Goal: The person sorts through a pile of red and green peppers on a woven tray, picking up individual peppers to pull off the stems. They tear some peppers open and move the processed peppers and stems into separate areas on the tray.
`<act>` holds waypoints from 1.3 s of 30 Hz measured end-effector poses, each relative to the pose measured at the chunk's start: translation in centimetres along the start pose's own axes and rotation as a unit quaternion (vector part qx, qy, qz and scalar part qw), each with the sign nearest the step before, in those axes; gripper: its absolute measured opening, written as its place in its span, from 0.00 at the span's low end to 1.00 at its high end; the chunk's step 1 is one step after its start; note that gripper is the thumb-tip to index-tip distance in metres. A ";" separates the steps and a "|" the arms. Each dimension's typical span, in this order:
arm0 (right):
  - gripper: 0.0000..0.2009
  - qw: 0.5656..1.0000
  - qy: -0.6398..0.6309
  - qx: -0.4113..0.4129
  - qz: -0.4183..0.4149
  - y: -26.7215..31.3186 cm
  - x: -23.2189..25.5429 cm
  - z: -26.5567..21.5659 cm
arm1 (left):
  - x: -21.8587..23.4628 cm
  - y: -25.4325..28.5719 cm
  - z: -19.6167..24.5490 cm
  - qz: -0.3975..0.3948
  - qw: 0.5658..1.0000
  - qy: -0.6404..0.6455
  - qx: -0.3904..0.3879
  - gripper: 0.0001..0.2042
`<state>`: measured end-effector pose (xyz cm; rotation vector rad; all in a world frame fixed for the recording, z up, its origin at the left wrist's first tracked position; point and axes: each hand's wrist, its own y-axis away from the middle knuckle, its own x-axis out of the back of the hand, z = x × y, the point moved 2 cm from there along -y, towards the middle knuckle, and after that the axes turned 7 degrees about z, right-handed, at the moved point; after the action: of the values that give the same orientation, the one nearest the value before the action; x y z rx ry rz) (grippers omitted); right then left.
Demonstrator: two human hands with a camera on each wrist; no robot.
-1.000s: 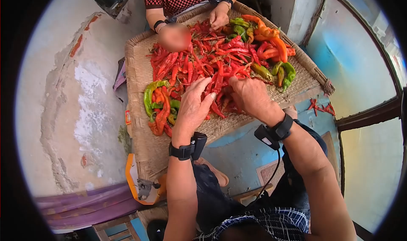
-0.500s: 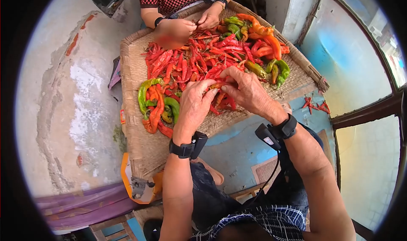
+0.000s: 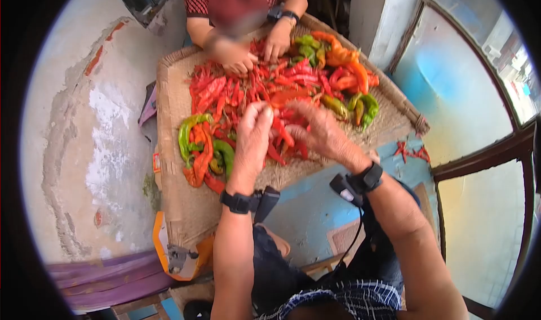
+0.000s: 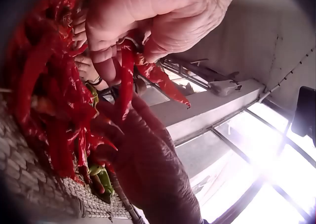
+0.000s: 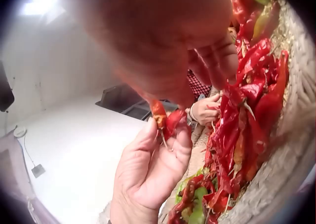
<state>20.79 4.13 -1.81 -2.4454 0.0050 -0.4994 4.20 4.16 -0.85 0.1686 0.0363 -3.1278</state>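
My left hand (image 3: 252, 137) pinches two red chili peppers (image 4: 127, 78) by their stem ends, between thumb and fingertips. In the right wrist view, their stems and upper ends (image 5: 160, 116) show between the thumb and fingers. The peppers hang over the pile of red chilies (image 3: 225, 92). Close beside them is my right hand (image 3: 327, 133), its fingers loosely bent and its thumb held apart. Across the woven tray (image 3: 180, 207), another person's hands (image 3: 276, 41) reach into the far side of the pile.
Green and orange peppers (image 3: 204, 151) form a small heap at the tray's left; more green and orange ones (image 3: 355, 72) lie at its right. Several red chilies (image 3: 411, 151) lie on the blue surface beyond the right edge. A wall stands left, window panes (image 3: 484, 218) right.
Both my hands were down at the pile; the left has come up with red chilies and the right has drawn apart from it. The other person's hands have shifted and the head has leaned in.
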 end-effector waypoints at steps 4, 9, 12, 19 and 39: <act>0.18 0.972 -0.137 -0.170 -0.084 0.4 -1.3 -0.6 | -0.3 -0.1 -0.9 0.032 0.987 -0.124 -0.093 0.14; 0.23 0.964 -0.136 -0.205 -0.096 1.5 -2.2 -0.8 | -0.2 0.0 -1.3 0.053 0.974 -0.164 -0.149 0.13; 0.14 0.970 -0.057 -0.197 -0.134 1.6 -1.5 -1.2 | 0.3 0.4 -0.5 0.049 0.986 -0.127 -0.094 0.14; 0.07 0.969 -0.025 -0.166 -0.182 1.7 -0.7 -0.9 | 3.4 -1.7 2.6 0.224 0.766 -0.461 -0.388 0.24; 0.14 0.984 0.152 -0.089 -0.032 1.0 1.2 0.4 | 2.6 0.2 4.5 0.249 0.873 -0.308 -0.284 0.24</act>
<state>22.13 3.47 -2.28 -2.5229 0.1026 -0.9317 1.18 3.89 3.32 -0.6981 0.7522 -2.3805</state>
